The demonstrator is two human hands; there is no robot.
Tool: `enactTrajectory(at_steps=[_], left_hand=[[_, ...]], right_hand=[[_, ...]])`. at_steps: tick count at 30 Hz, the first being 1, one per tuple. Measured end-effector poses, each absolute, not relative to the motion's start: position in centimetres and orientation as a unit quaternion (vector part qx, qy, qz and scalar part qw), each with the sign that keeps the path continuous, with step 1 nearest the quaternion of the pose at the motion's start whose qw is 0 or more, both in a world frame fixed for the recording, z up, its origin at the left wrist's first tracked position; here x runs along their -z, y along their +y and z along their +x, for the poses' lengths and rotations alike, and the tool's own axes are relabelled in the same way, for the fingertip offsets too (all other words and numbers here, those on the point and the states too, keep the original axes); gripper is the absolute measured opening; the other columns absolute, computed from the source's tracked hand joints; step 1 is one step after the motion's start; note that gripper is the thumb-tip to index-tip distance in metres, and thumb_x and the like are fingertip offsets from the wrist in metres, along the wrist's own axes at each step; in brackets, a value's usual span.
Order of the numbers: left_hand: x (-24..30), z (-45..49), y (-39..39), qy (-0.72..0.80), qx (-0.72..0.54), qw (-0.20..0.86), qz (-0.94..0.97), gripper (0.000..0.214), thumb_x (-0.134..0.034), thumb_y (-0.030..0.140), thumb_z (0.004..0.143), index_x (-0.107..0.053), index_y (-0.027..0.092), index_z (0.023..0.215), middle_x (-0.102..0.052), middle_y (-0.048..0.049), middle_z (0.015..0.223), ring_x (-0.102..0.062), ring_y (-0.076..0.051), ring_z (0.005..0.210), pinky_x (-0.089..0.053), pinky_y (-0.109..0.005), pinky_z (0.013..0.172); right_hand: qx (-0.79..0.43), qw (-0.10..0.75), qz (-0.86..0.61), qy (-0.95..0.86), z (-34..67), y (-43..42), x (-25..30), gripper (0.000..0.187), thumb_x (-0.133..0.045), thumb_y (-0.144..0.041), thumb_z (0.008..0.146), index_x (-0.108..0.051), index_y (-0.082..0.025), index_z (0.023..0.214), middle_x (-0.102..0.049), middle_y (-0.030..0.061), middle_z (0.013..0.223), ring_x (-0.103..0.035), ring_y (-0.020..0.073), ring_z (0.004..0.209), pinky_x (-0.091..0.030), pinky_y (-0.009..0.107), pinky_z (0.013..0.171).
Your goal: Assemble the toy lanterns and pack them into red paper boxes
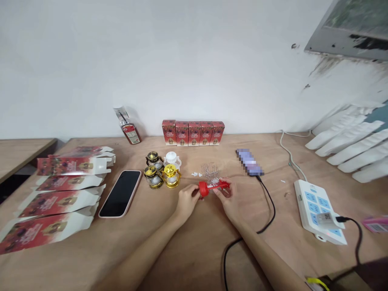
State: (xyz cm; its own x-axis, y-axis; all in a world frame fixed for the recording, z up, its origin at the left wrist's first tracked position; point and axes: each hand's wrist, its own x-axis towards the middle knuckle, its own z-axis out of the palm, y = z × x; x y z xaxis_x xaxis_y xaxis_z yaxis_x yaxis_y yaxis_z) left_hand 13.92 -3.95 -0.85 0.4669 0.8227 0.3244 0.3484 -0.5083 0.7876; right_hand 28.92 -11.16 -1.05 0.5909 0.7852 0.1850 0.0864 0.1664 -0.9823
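Observation:
A small red lantern (204,188) with a clear middle lies sideways between my hands, just above or on the table. My left hand (187,201) pinches its red base end. My right hand (228,198) grips the clear body and the red top end. Just beyond it lie several thin wire handles (210,171) and a few small white pieces (196,174). To the left stand several more small lanterns: a gold one (171,176), a white one (172,159) and black-and-gold ones (153,177).
Flattened red boxes (71,200) and a dark-screened phone (120,194) lie left. Folded red boxes (194,133) and a bottle (131,132) stand by the wall. Right are another phone (249,161), its black cable (273,198), a power strip (318,212) and white foam pieces (360,149).

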Motion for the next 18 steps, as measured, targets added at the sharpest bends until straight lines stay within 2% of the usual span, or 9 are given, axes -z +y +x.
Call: enactTrajectory(at_steps=[6,12,15,18], left_hand=[[1.1,13.7,-3.6,0.391,-0.371,0.291,0.790,0.009,-0.060,0.012,0.076,-0.064,0.019,0.073,-0.067,-0.0014,0.074,-0.059,-0.018,0.076,-0.044,-0.028,0.070],[1.1,13.7,-3.3,0.385,-0.370,0.235,0.812,0.006,-0.063,0.016,0.077,-0.064,0.020,0.072,-0.066,-0.0010,0.072,-0.056,-0.019,0.077,-0.044,-0.031,0.069],[1.1,13.6,-3.3,0.387,-0.375,0.216,0.814,0.005,-0.064,0.018,0.077,-0.063,0.020,0.073,-0.066,-0.0014,0.076,-0.055,-0.020,0.080,-0.045,-0.033,0.072],[1.1,13.6,-3.3,0.387,-0.385,0.210,0.811,0.002,-0.062,0.020,0.079,-0.063,0.019,0.081,-0.067,-0.0041,0.091,-0.056,-0.021,0.089,-0.046,-0.036,0.080]], right_hand=[[-0.308,0.677,-0.584,-0.324,30.1,-10.6,0.9,0.041,-0.077,-0.035,0.063,-0.056,-0.023,0.097,-0.059,0.0034,0.102,-0.059,0.0197,0.092,-0.049,0.038,0.083],[-0.334,0.696,-0.563,-0.296,31.3,-10.4,0.9,0.044,-0.079,-0.033,0.060,-0.060,-0.023,0.098,-0.063,0.0005,0.096,-0.060,0.0189,0.089,-0.047,0.036,0.085],[-0.343,0.715,-0.537,-0.286,31.4,-10.3,1.0,0.046,-0.078,-0.033,0.060,-0.060,-0.024,0.101,-0.063,0.0002,0.096,-0.059,0.0177,0.087,-0.048,0.034,0.081],[-0.382,0.742,-0.486,-0.260,31.4,-10.2,0.7,0.044,-0.077,-0.031,0.062,-0.060,-0.027,0.103,-0.064,-0.0011,0.096,-0.060,0.0150,0.083,-0.050,0.029,0.074]])
